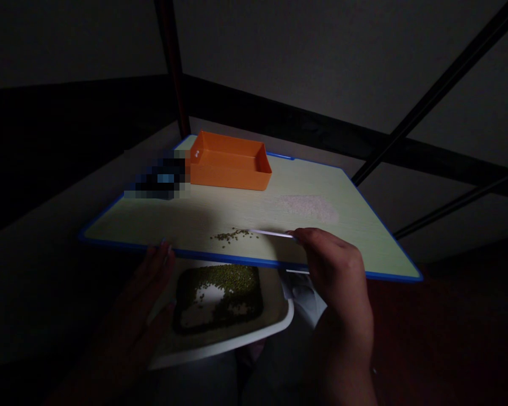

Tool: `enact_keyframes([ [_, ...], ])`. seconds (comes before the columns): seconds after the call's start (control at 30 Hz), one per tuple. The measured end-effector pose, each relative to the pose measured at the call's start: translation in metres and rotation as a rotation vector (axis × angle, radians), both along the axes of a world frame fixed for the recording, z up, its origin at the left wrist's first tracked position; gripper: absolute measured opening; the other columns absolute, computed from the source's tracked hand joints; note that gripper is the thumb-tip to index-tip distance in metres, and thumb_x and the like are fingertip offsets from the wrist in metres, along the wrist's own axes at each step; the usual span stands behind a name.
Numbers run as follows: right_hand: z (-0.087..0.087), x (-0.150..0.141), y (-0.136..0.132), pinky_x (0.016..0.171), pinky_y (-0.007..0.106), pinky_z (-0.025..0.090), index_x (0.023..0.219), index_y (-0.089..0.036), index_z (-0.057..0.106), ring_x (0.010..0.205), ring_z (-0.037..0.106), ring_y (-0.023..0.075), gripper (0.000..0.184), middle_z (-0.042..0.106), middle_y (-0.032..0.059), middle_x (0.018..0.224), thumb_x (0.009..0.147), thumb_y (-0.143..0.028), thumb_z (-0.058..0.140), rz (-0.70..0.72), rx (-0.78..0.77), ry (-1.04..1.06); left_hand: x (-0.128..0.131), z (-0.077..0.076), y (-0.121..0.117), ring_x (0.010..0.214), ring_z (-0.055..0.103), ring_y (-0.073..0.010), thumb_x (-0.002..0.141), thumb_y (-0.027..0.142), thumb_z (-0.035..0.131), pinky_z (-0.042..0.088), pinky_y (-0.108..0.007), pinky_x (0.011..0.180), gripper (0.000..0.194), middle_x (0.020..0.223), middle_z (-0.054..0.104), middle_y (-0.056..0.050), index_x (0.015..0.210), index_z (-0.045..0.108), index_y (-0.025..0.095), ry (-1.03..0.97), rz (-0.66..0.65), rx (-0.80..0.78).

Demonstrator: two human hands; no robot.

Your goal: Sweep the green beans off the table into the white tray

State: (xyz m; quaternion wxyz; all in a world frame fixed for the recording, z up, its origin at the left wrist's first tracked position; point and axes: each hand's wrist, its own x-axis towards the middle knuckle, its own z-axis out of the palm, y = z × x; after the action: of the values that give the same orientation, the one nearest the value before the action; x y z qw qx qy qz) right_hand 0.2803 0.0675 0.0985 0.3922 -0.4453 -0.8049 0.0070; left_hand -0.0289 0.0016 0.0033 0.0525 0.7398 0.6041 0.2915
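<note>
My right hand [332, 262] pinches a thin white stick [273, 233] over the pale tabletop with the blue rim. The stick's far tip reaches a small scatter of green beans [228, 235] near the front edge. My left hand [146, 296], dim in shadow, is stretched out with its fingertips at the table's blue edge and holds nothing. Below that edge, a white tub [275, 324] holds many more green beans [232, 277], with patches of its white bottom showing. To the right on the tabletop lies a flat patch of pale pinkish grains [309, 207].
An orange open box [231, 176] stands at the back left of the table [237, 208]. Beside it is a dark, pixelated object [163, 176]. Walls with dark bands rise behind. My legs are under the tub, and the surroundings are very dark.
</note>
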Motion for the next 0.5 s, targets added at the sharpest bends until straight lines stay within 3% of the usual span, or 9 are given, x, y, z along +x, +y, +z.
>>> enact_keyframes([
  [0.5,0.005,0.007,-0.017,0.064,0.025,0.051,0.093,-0.017,0.069,0.076,0.068,0.0146,0.024,0.074,0.0048,0.083,0.086,-0.002,0.052,0.003,-0.048,0.031,-0.001,-0.001,-0.002,0.146,0.023,-0.0272,0.092,0.037,0.038,0.037,-0.053,0.108,0.061,0.162,0.024,-0.002,0.149,0.016,0.038,0.047,-0.006,0.061],
])
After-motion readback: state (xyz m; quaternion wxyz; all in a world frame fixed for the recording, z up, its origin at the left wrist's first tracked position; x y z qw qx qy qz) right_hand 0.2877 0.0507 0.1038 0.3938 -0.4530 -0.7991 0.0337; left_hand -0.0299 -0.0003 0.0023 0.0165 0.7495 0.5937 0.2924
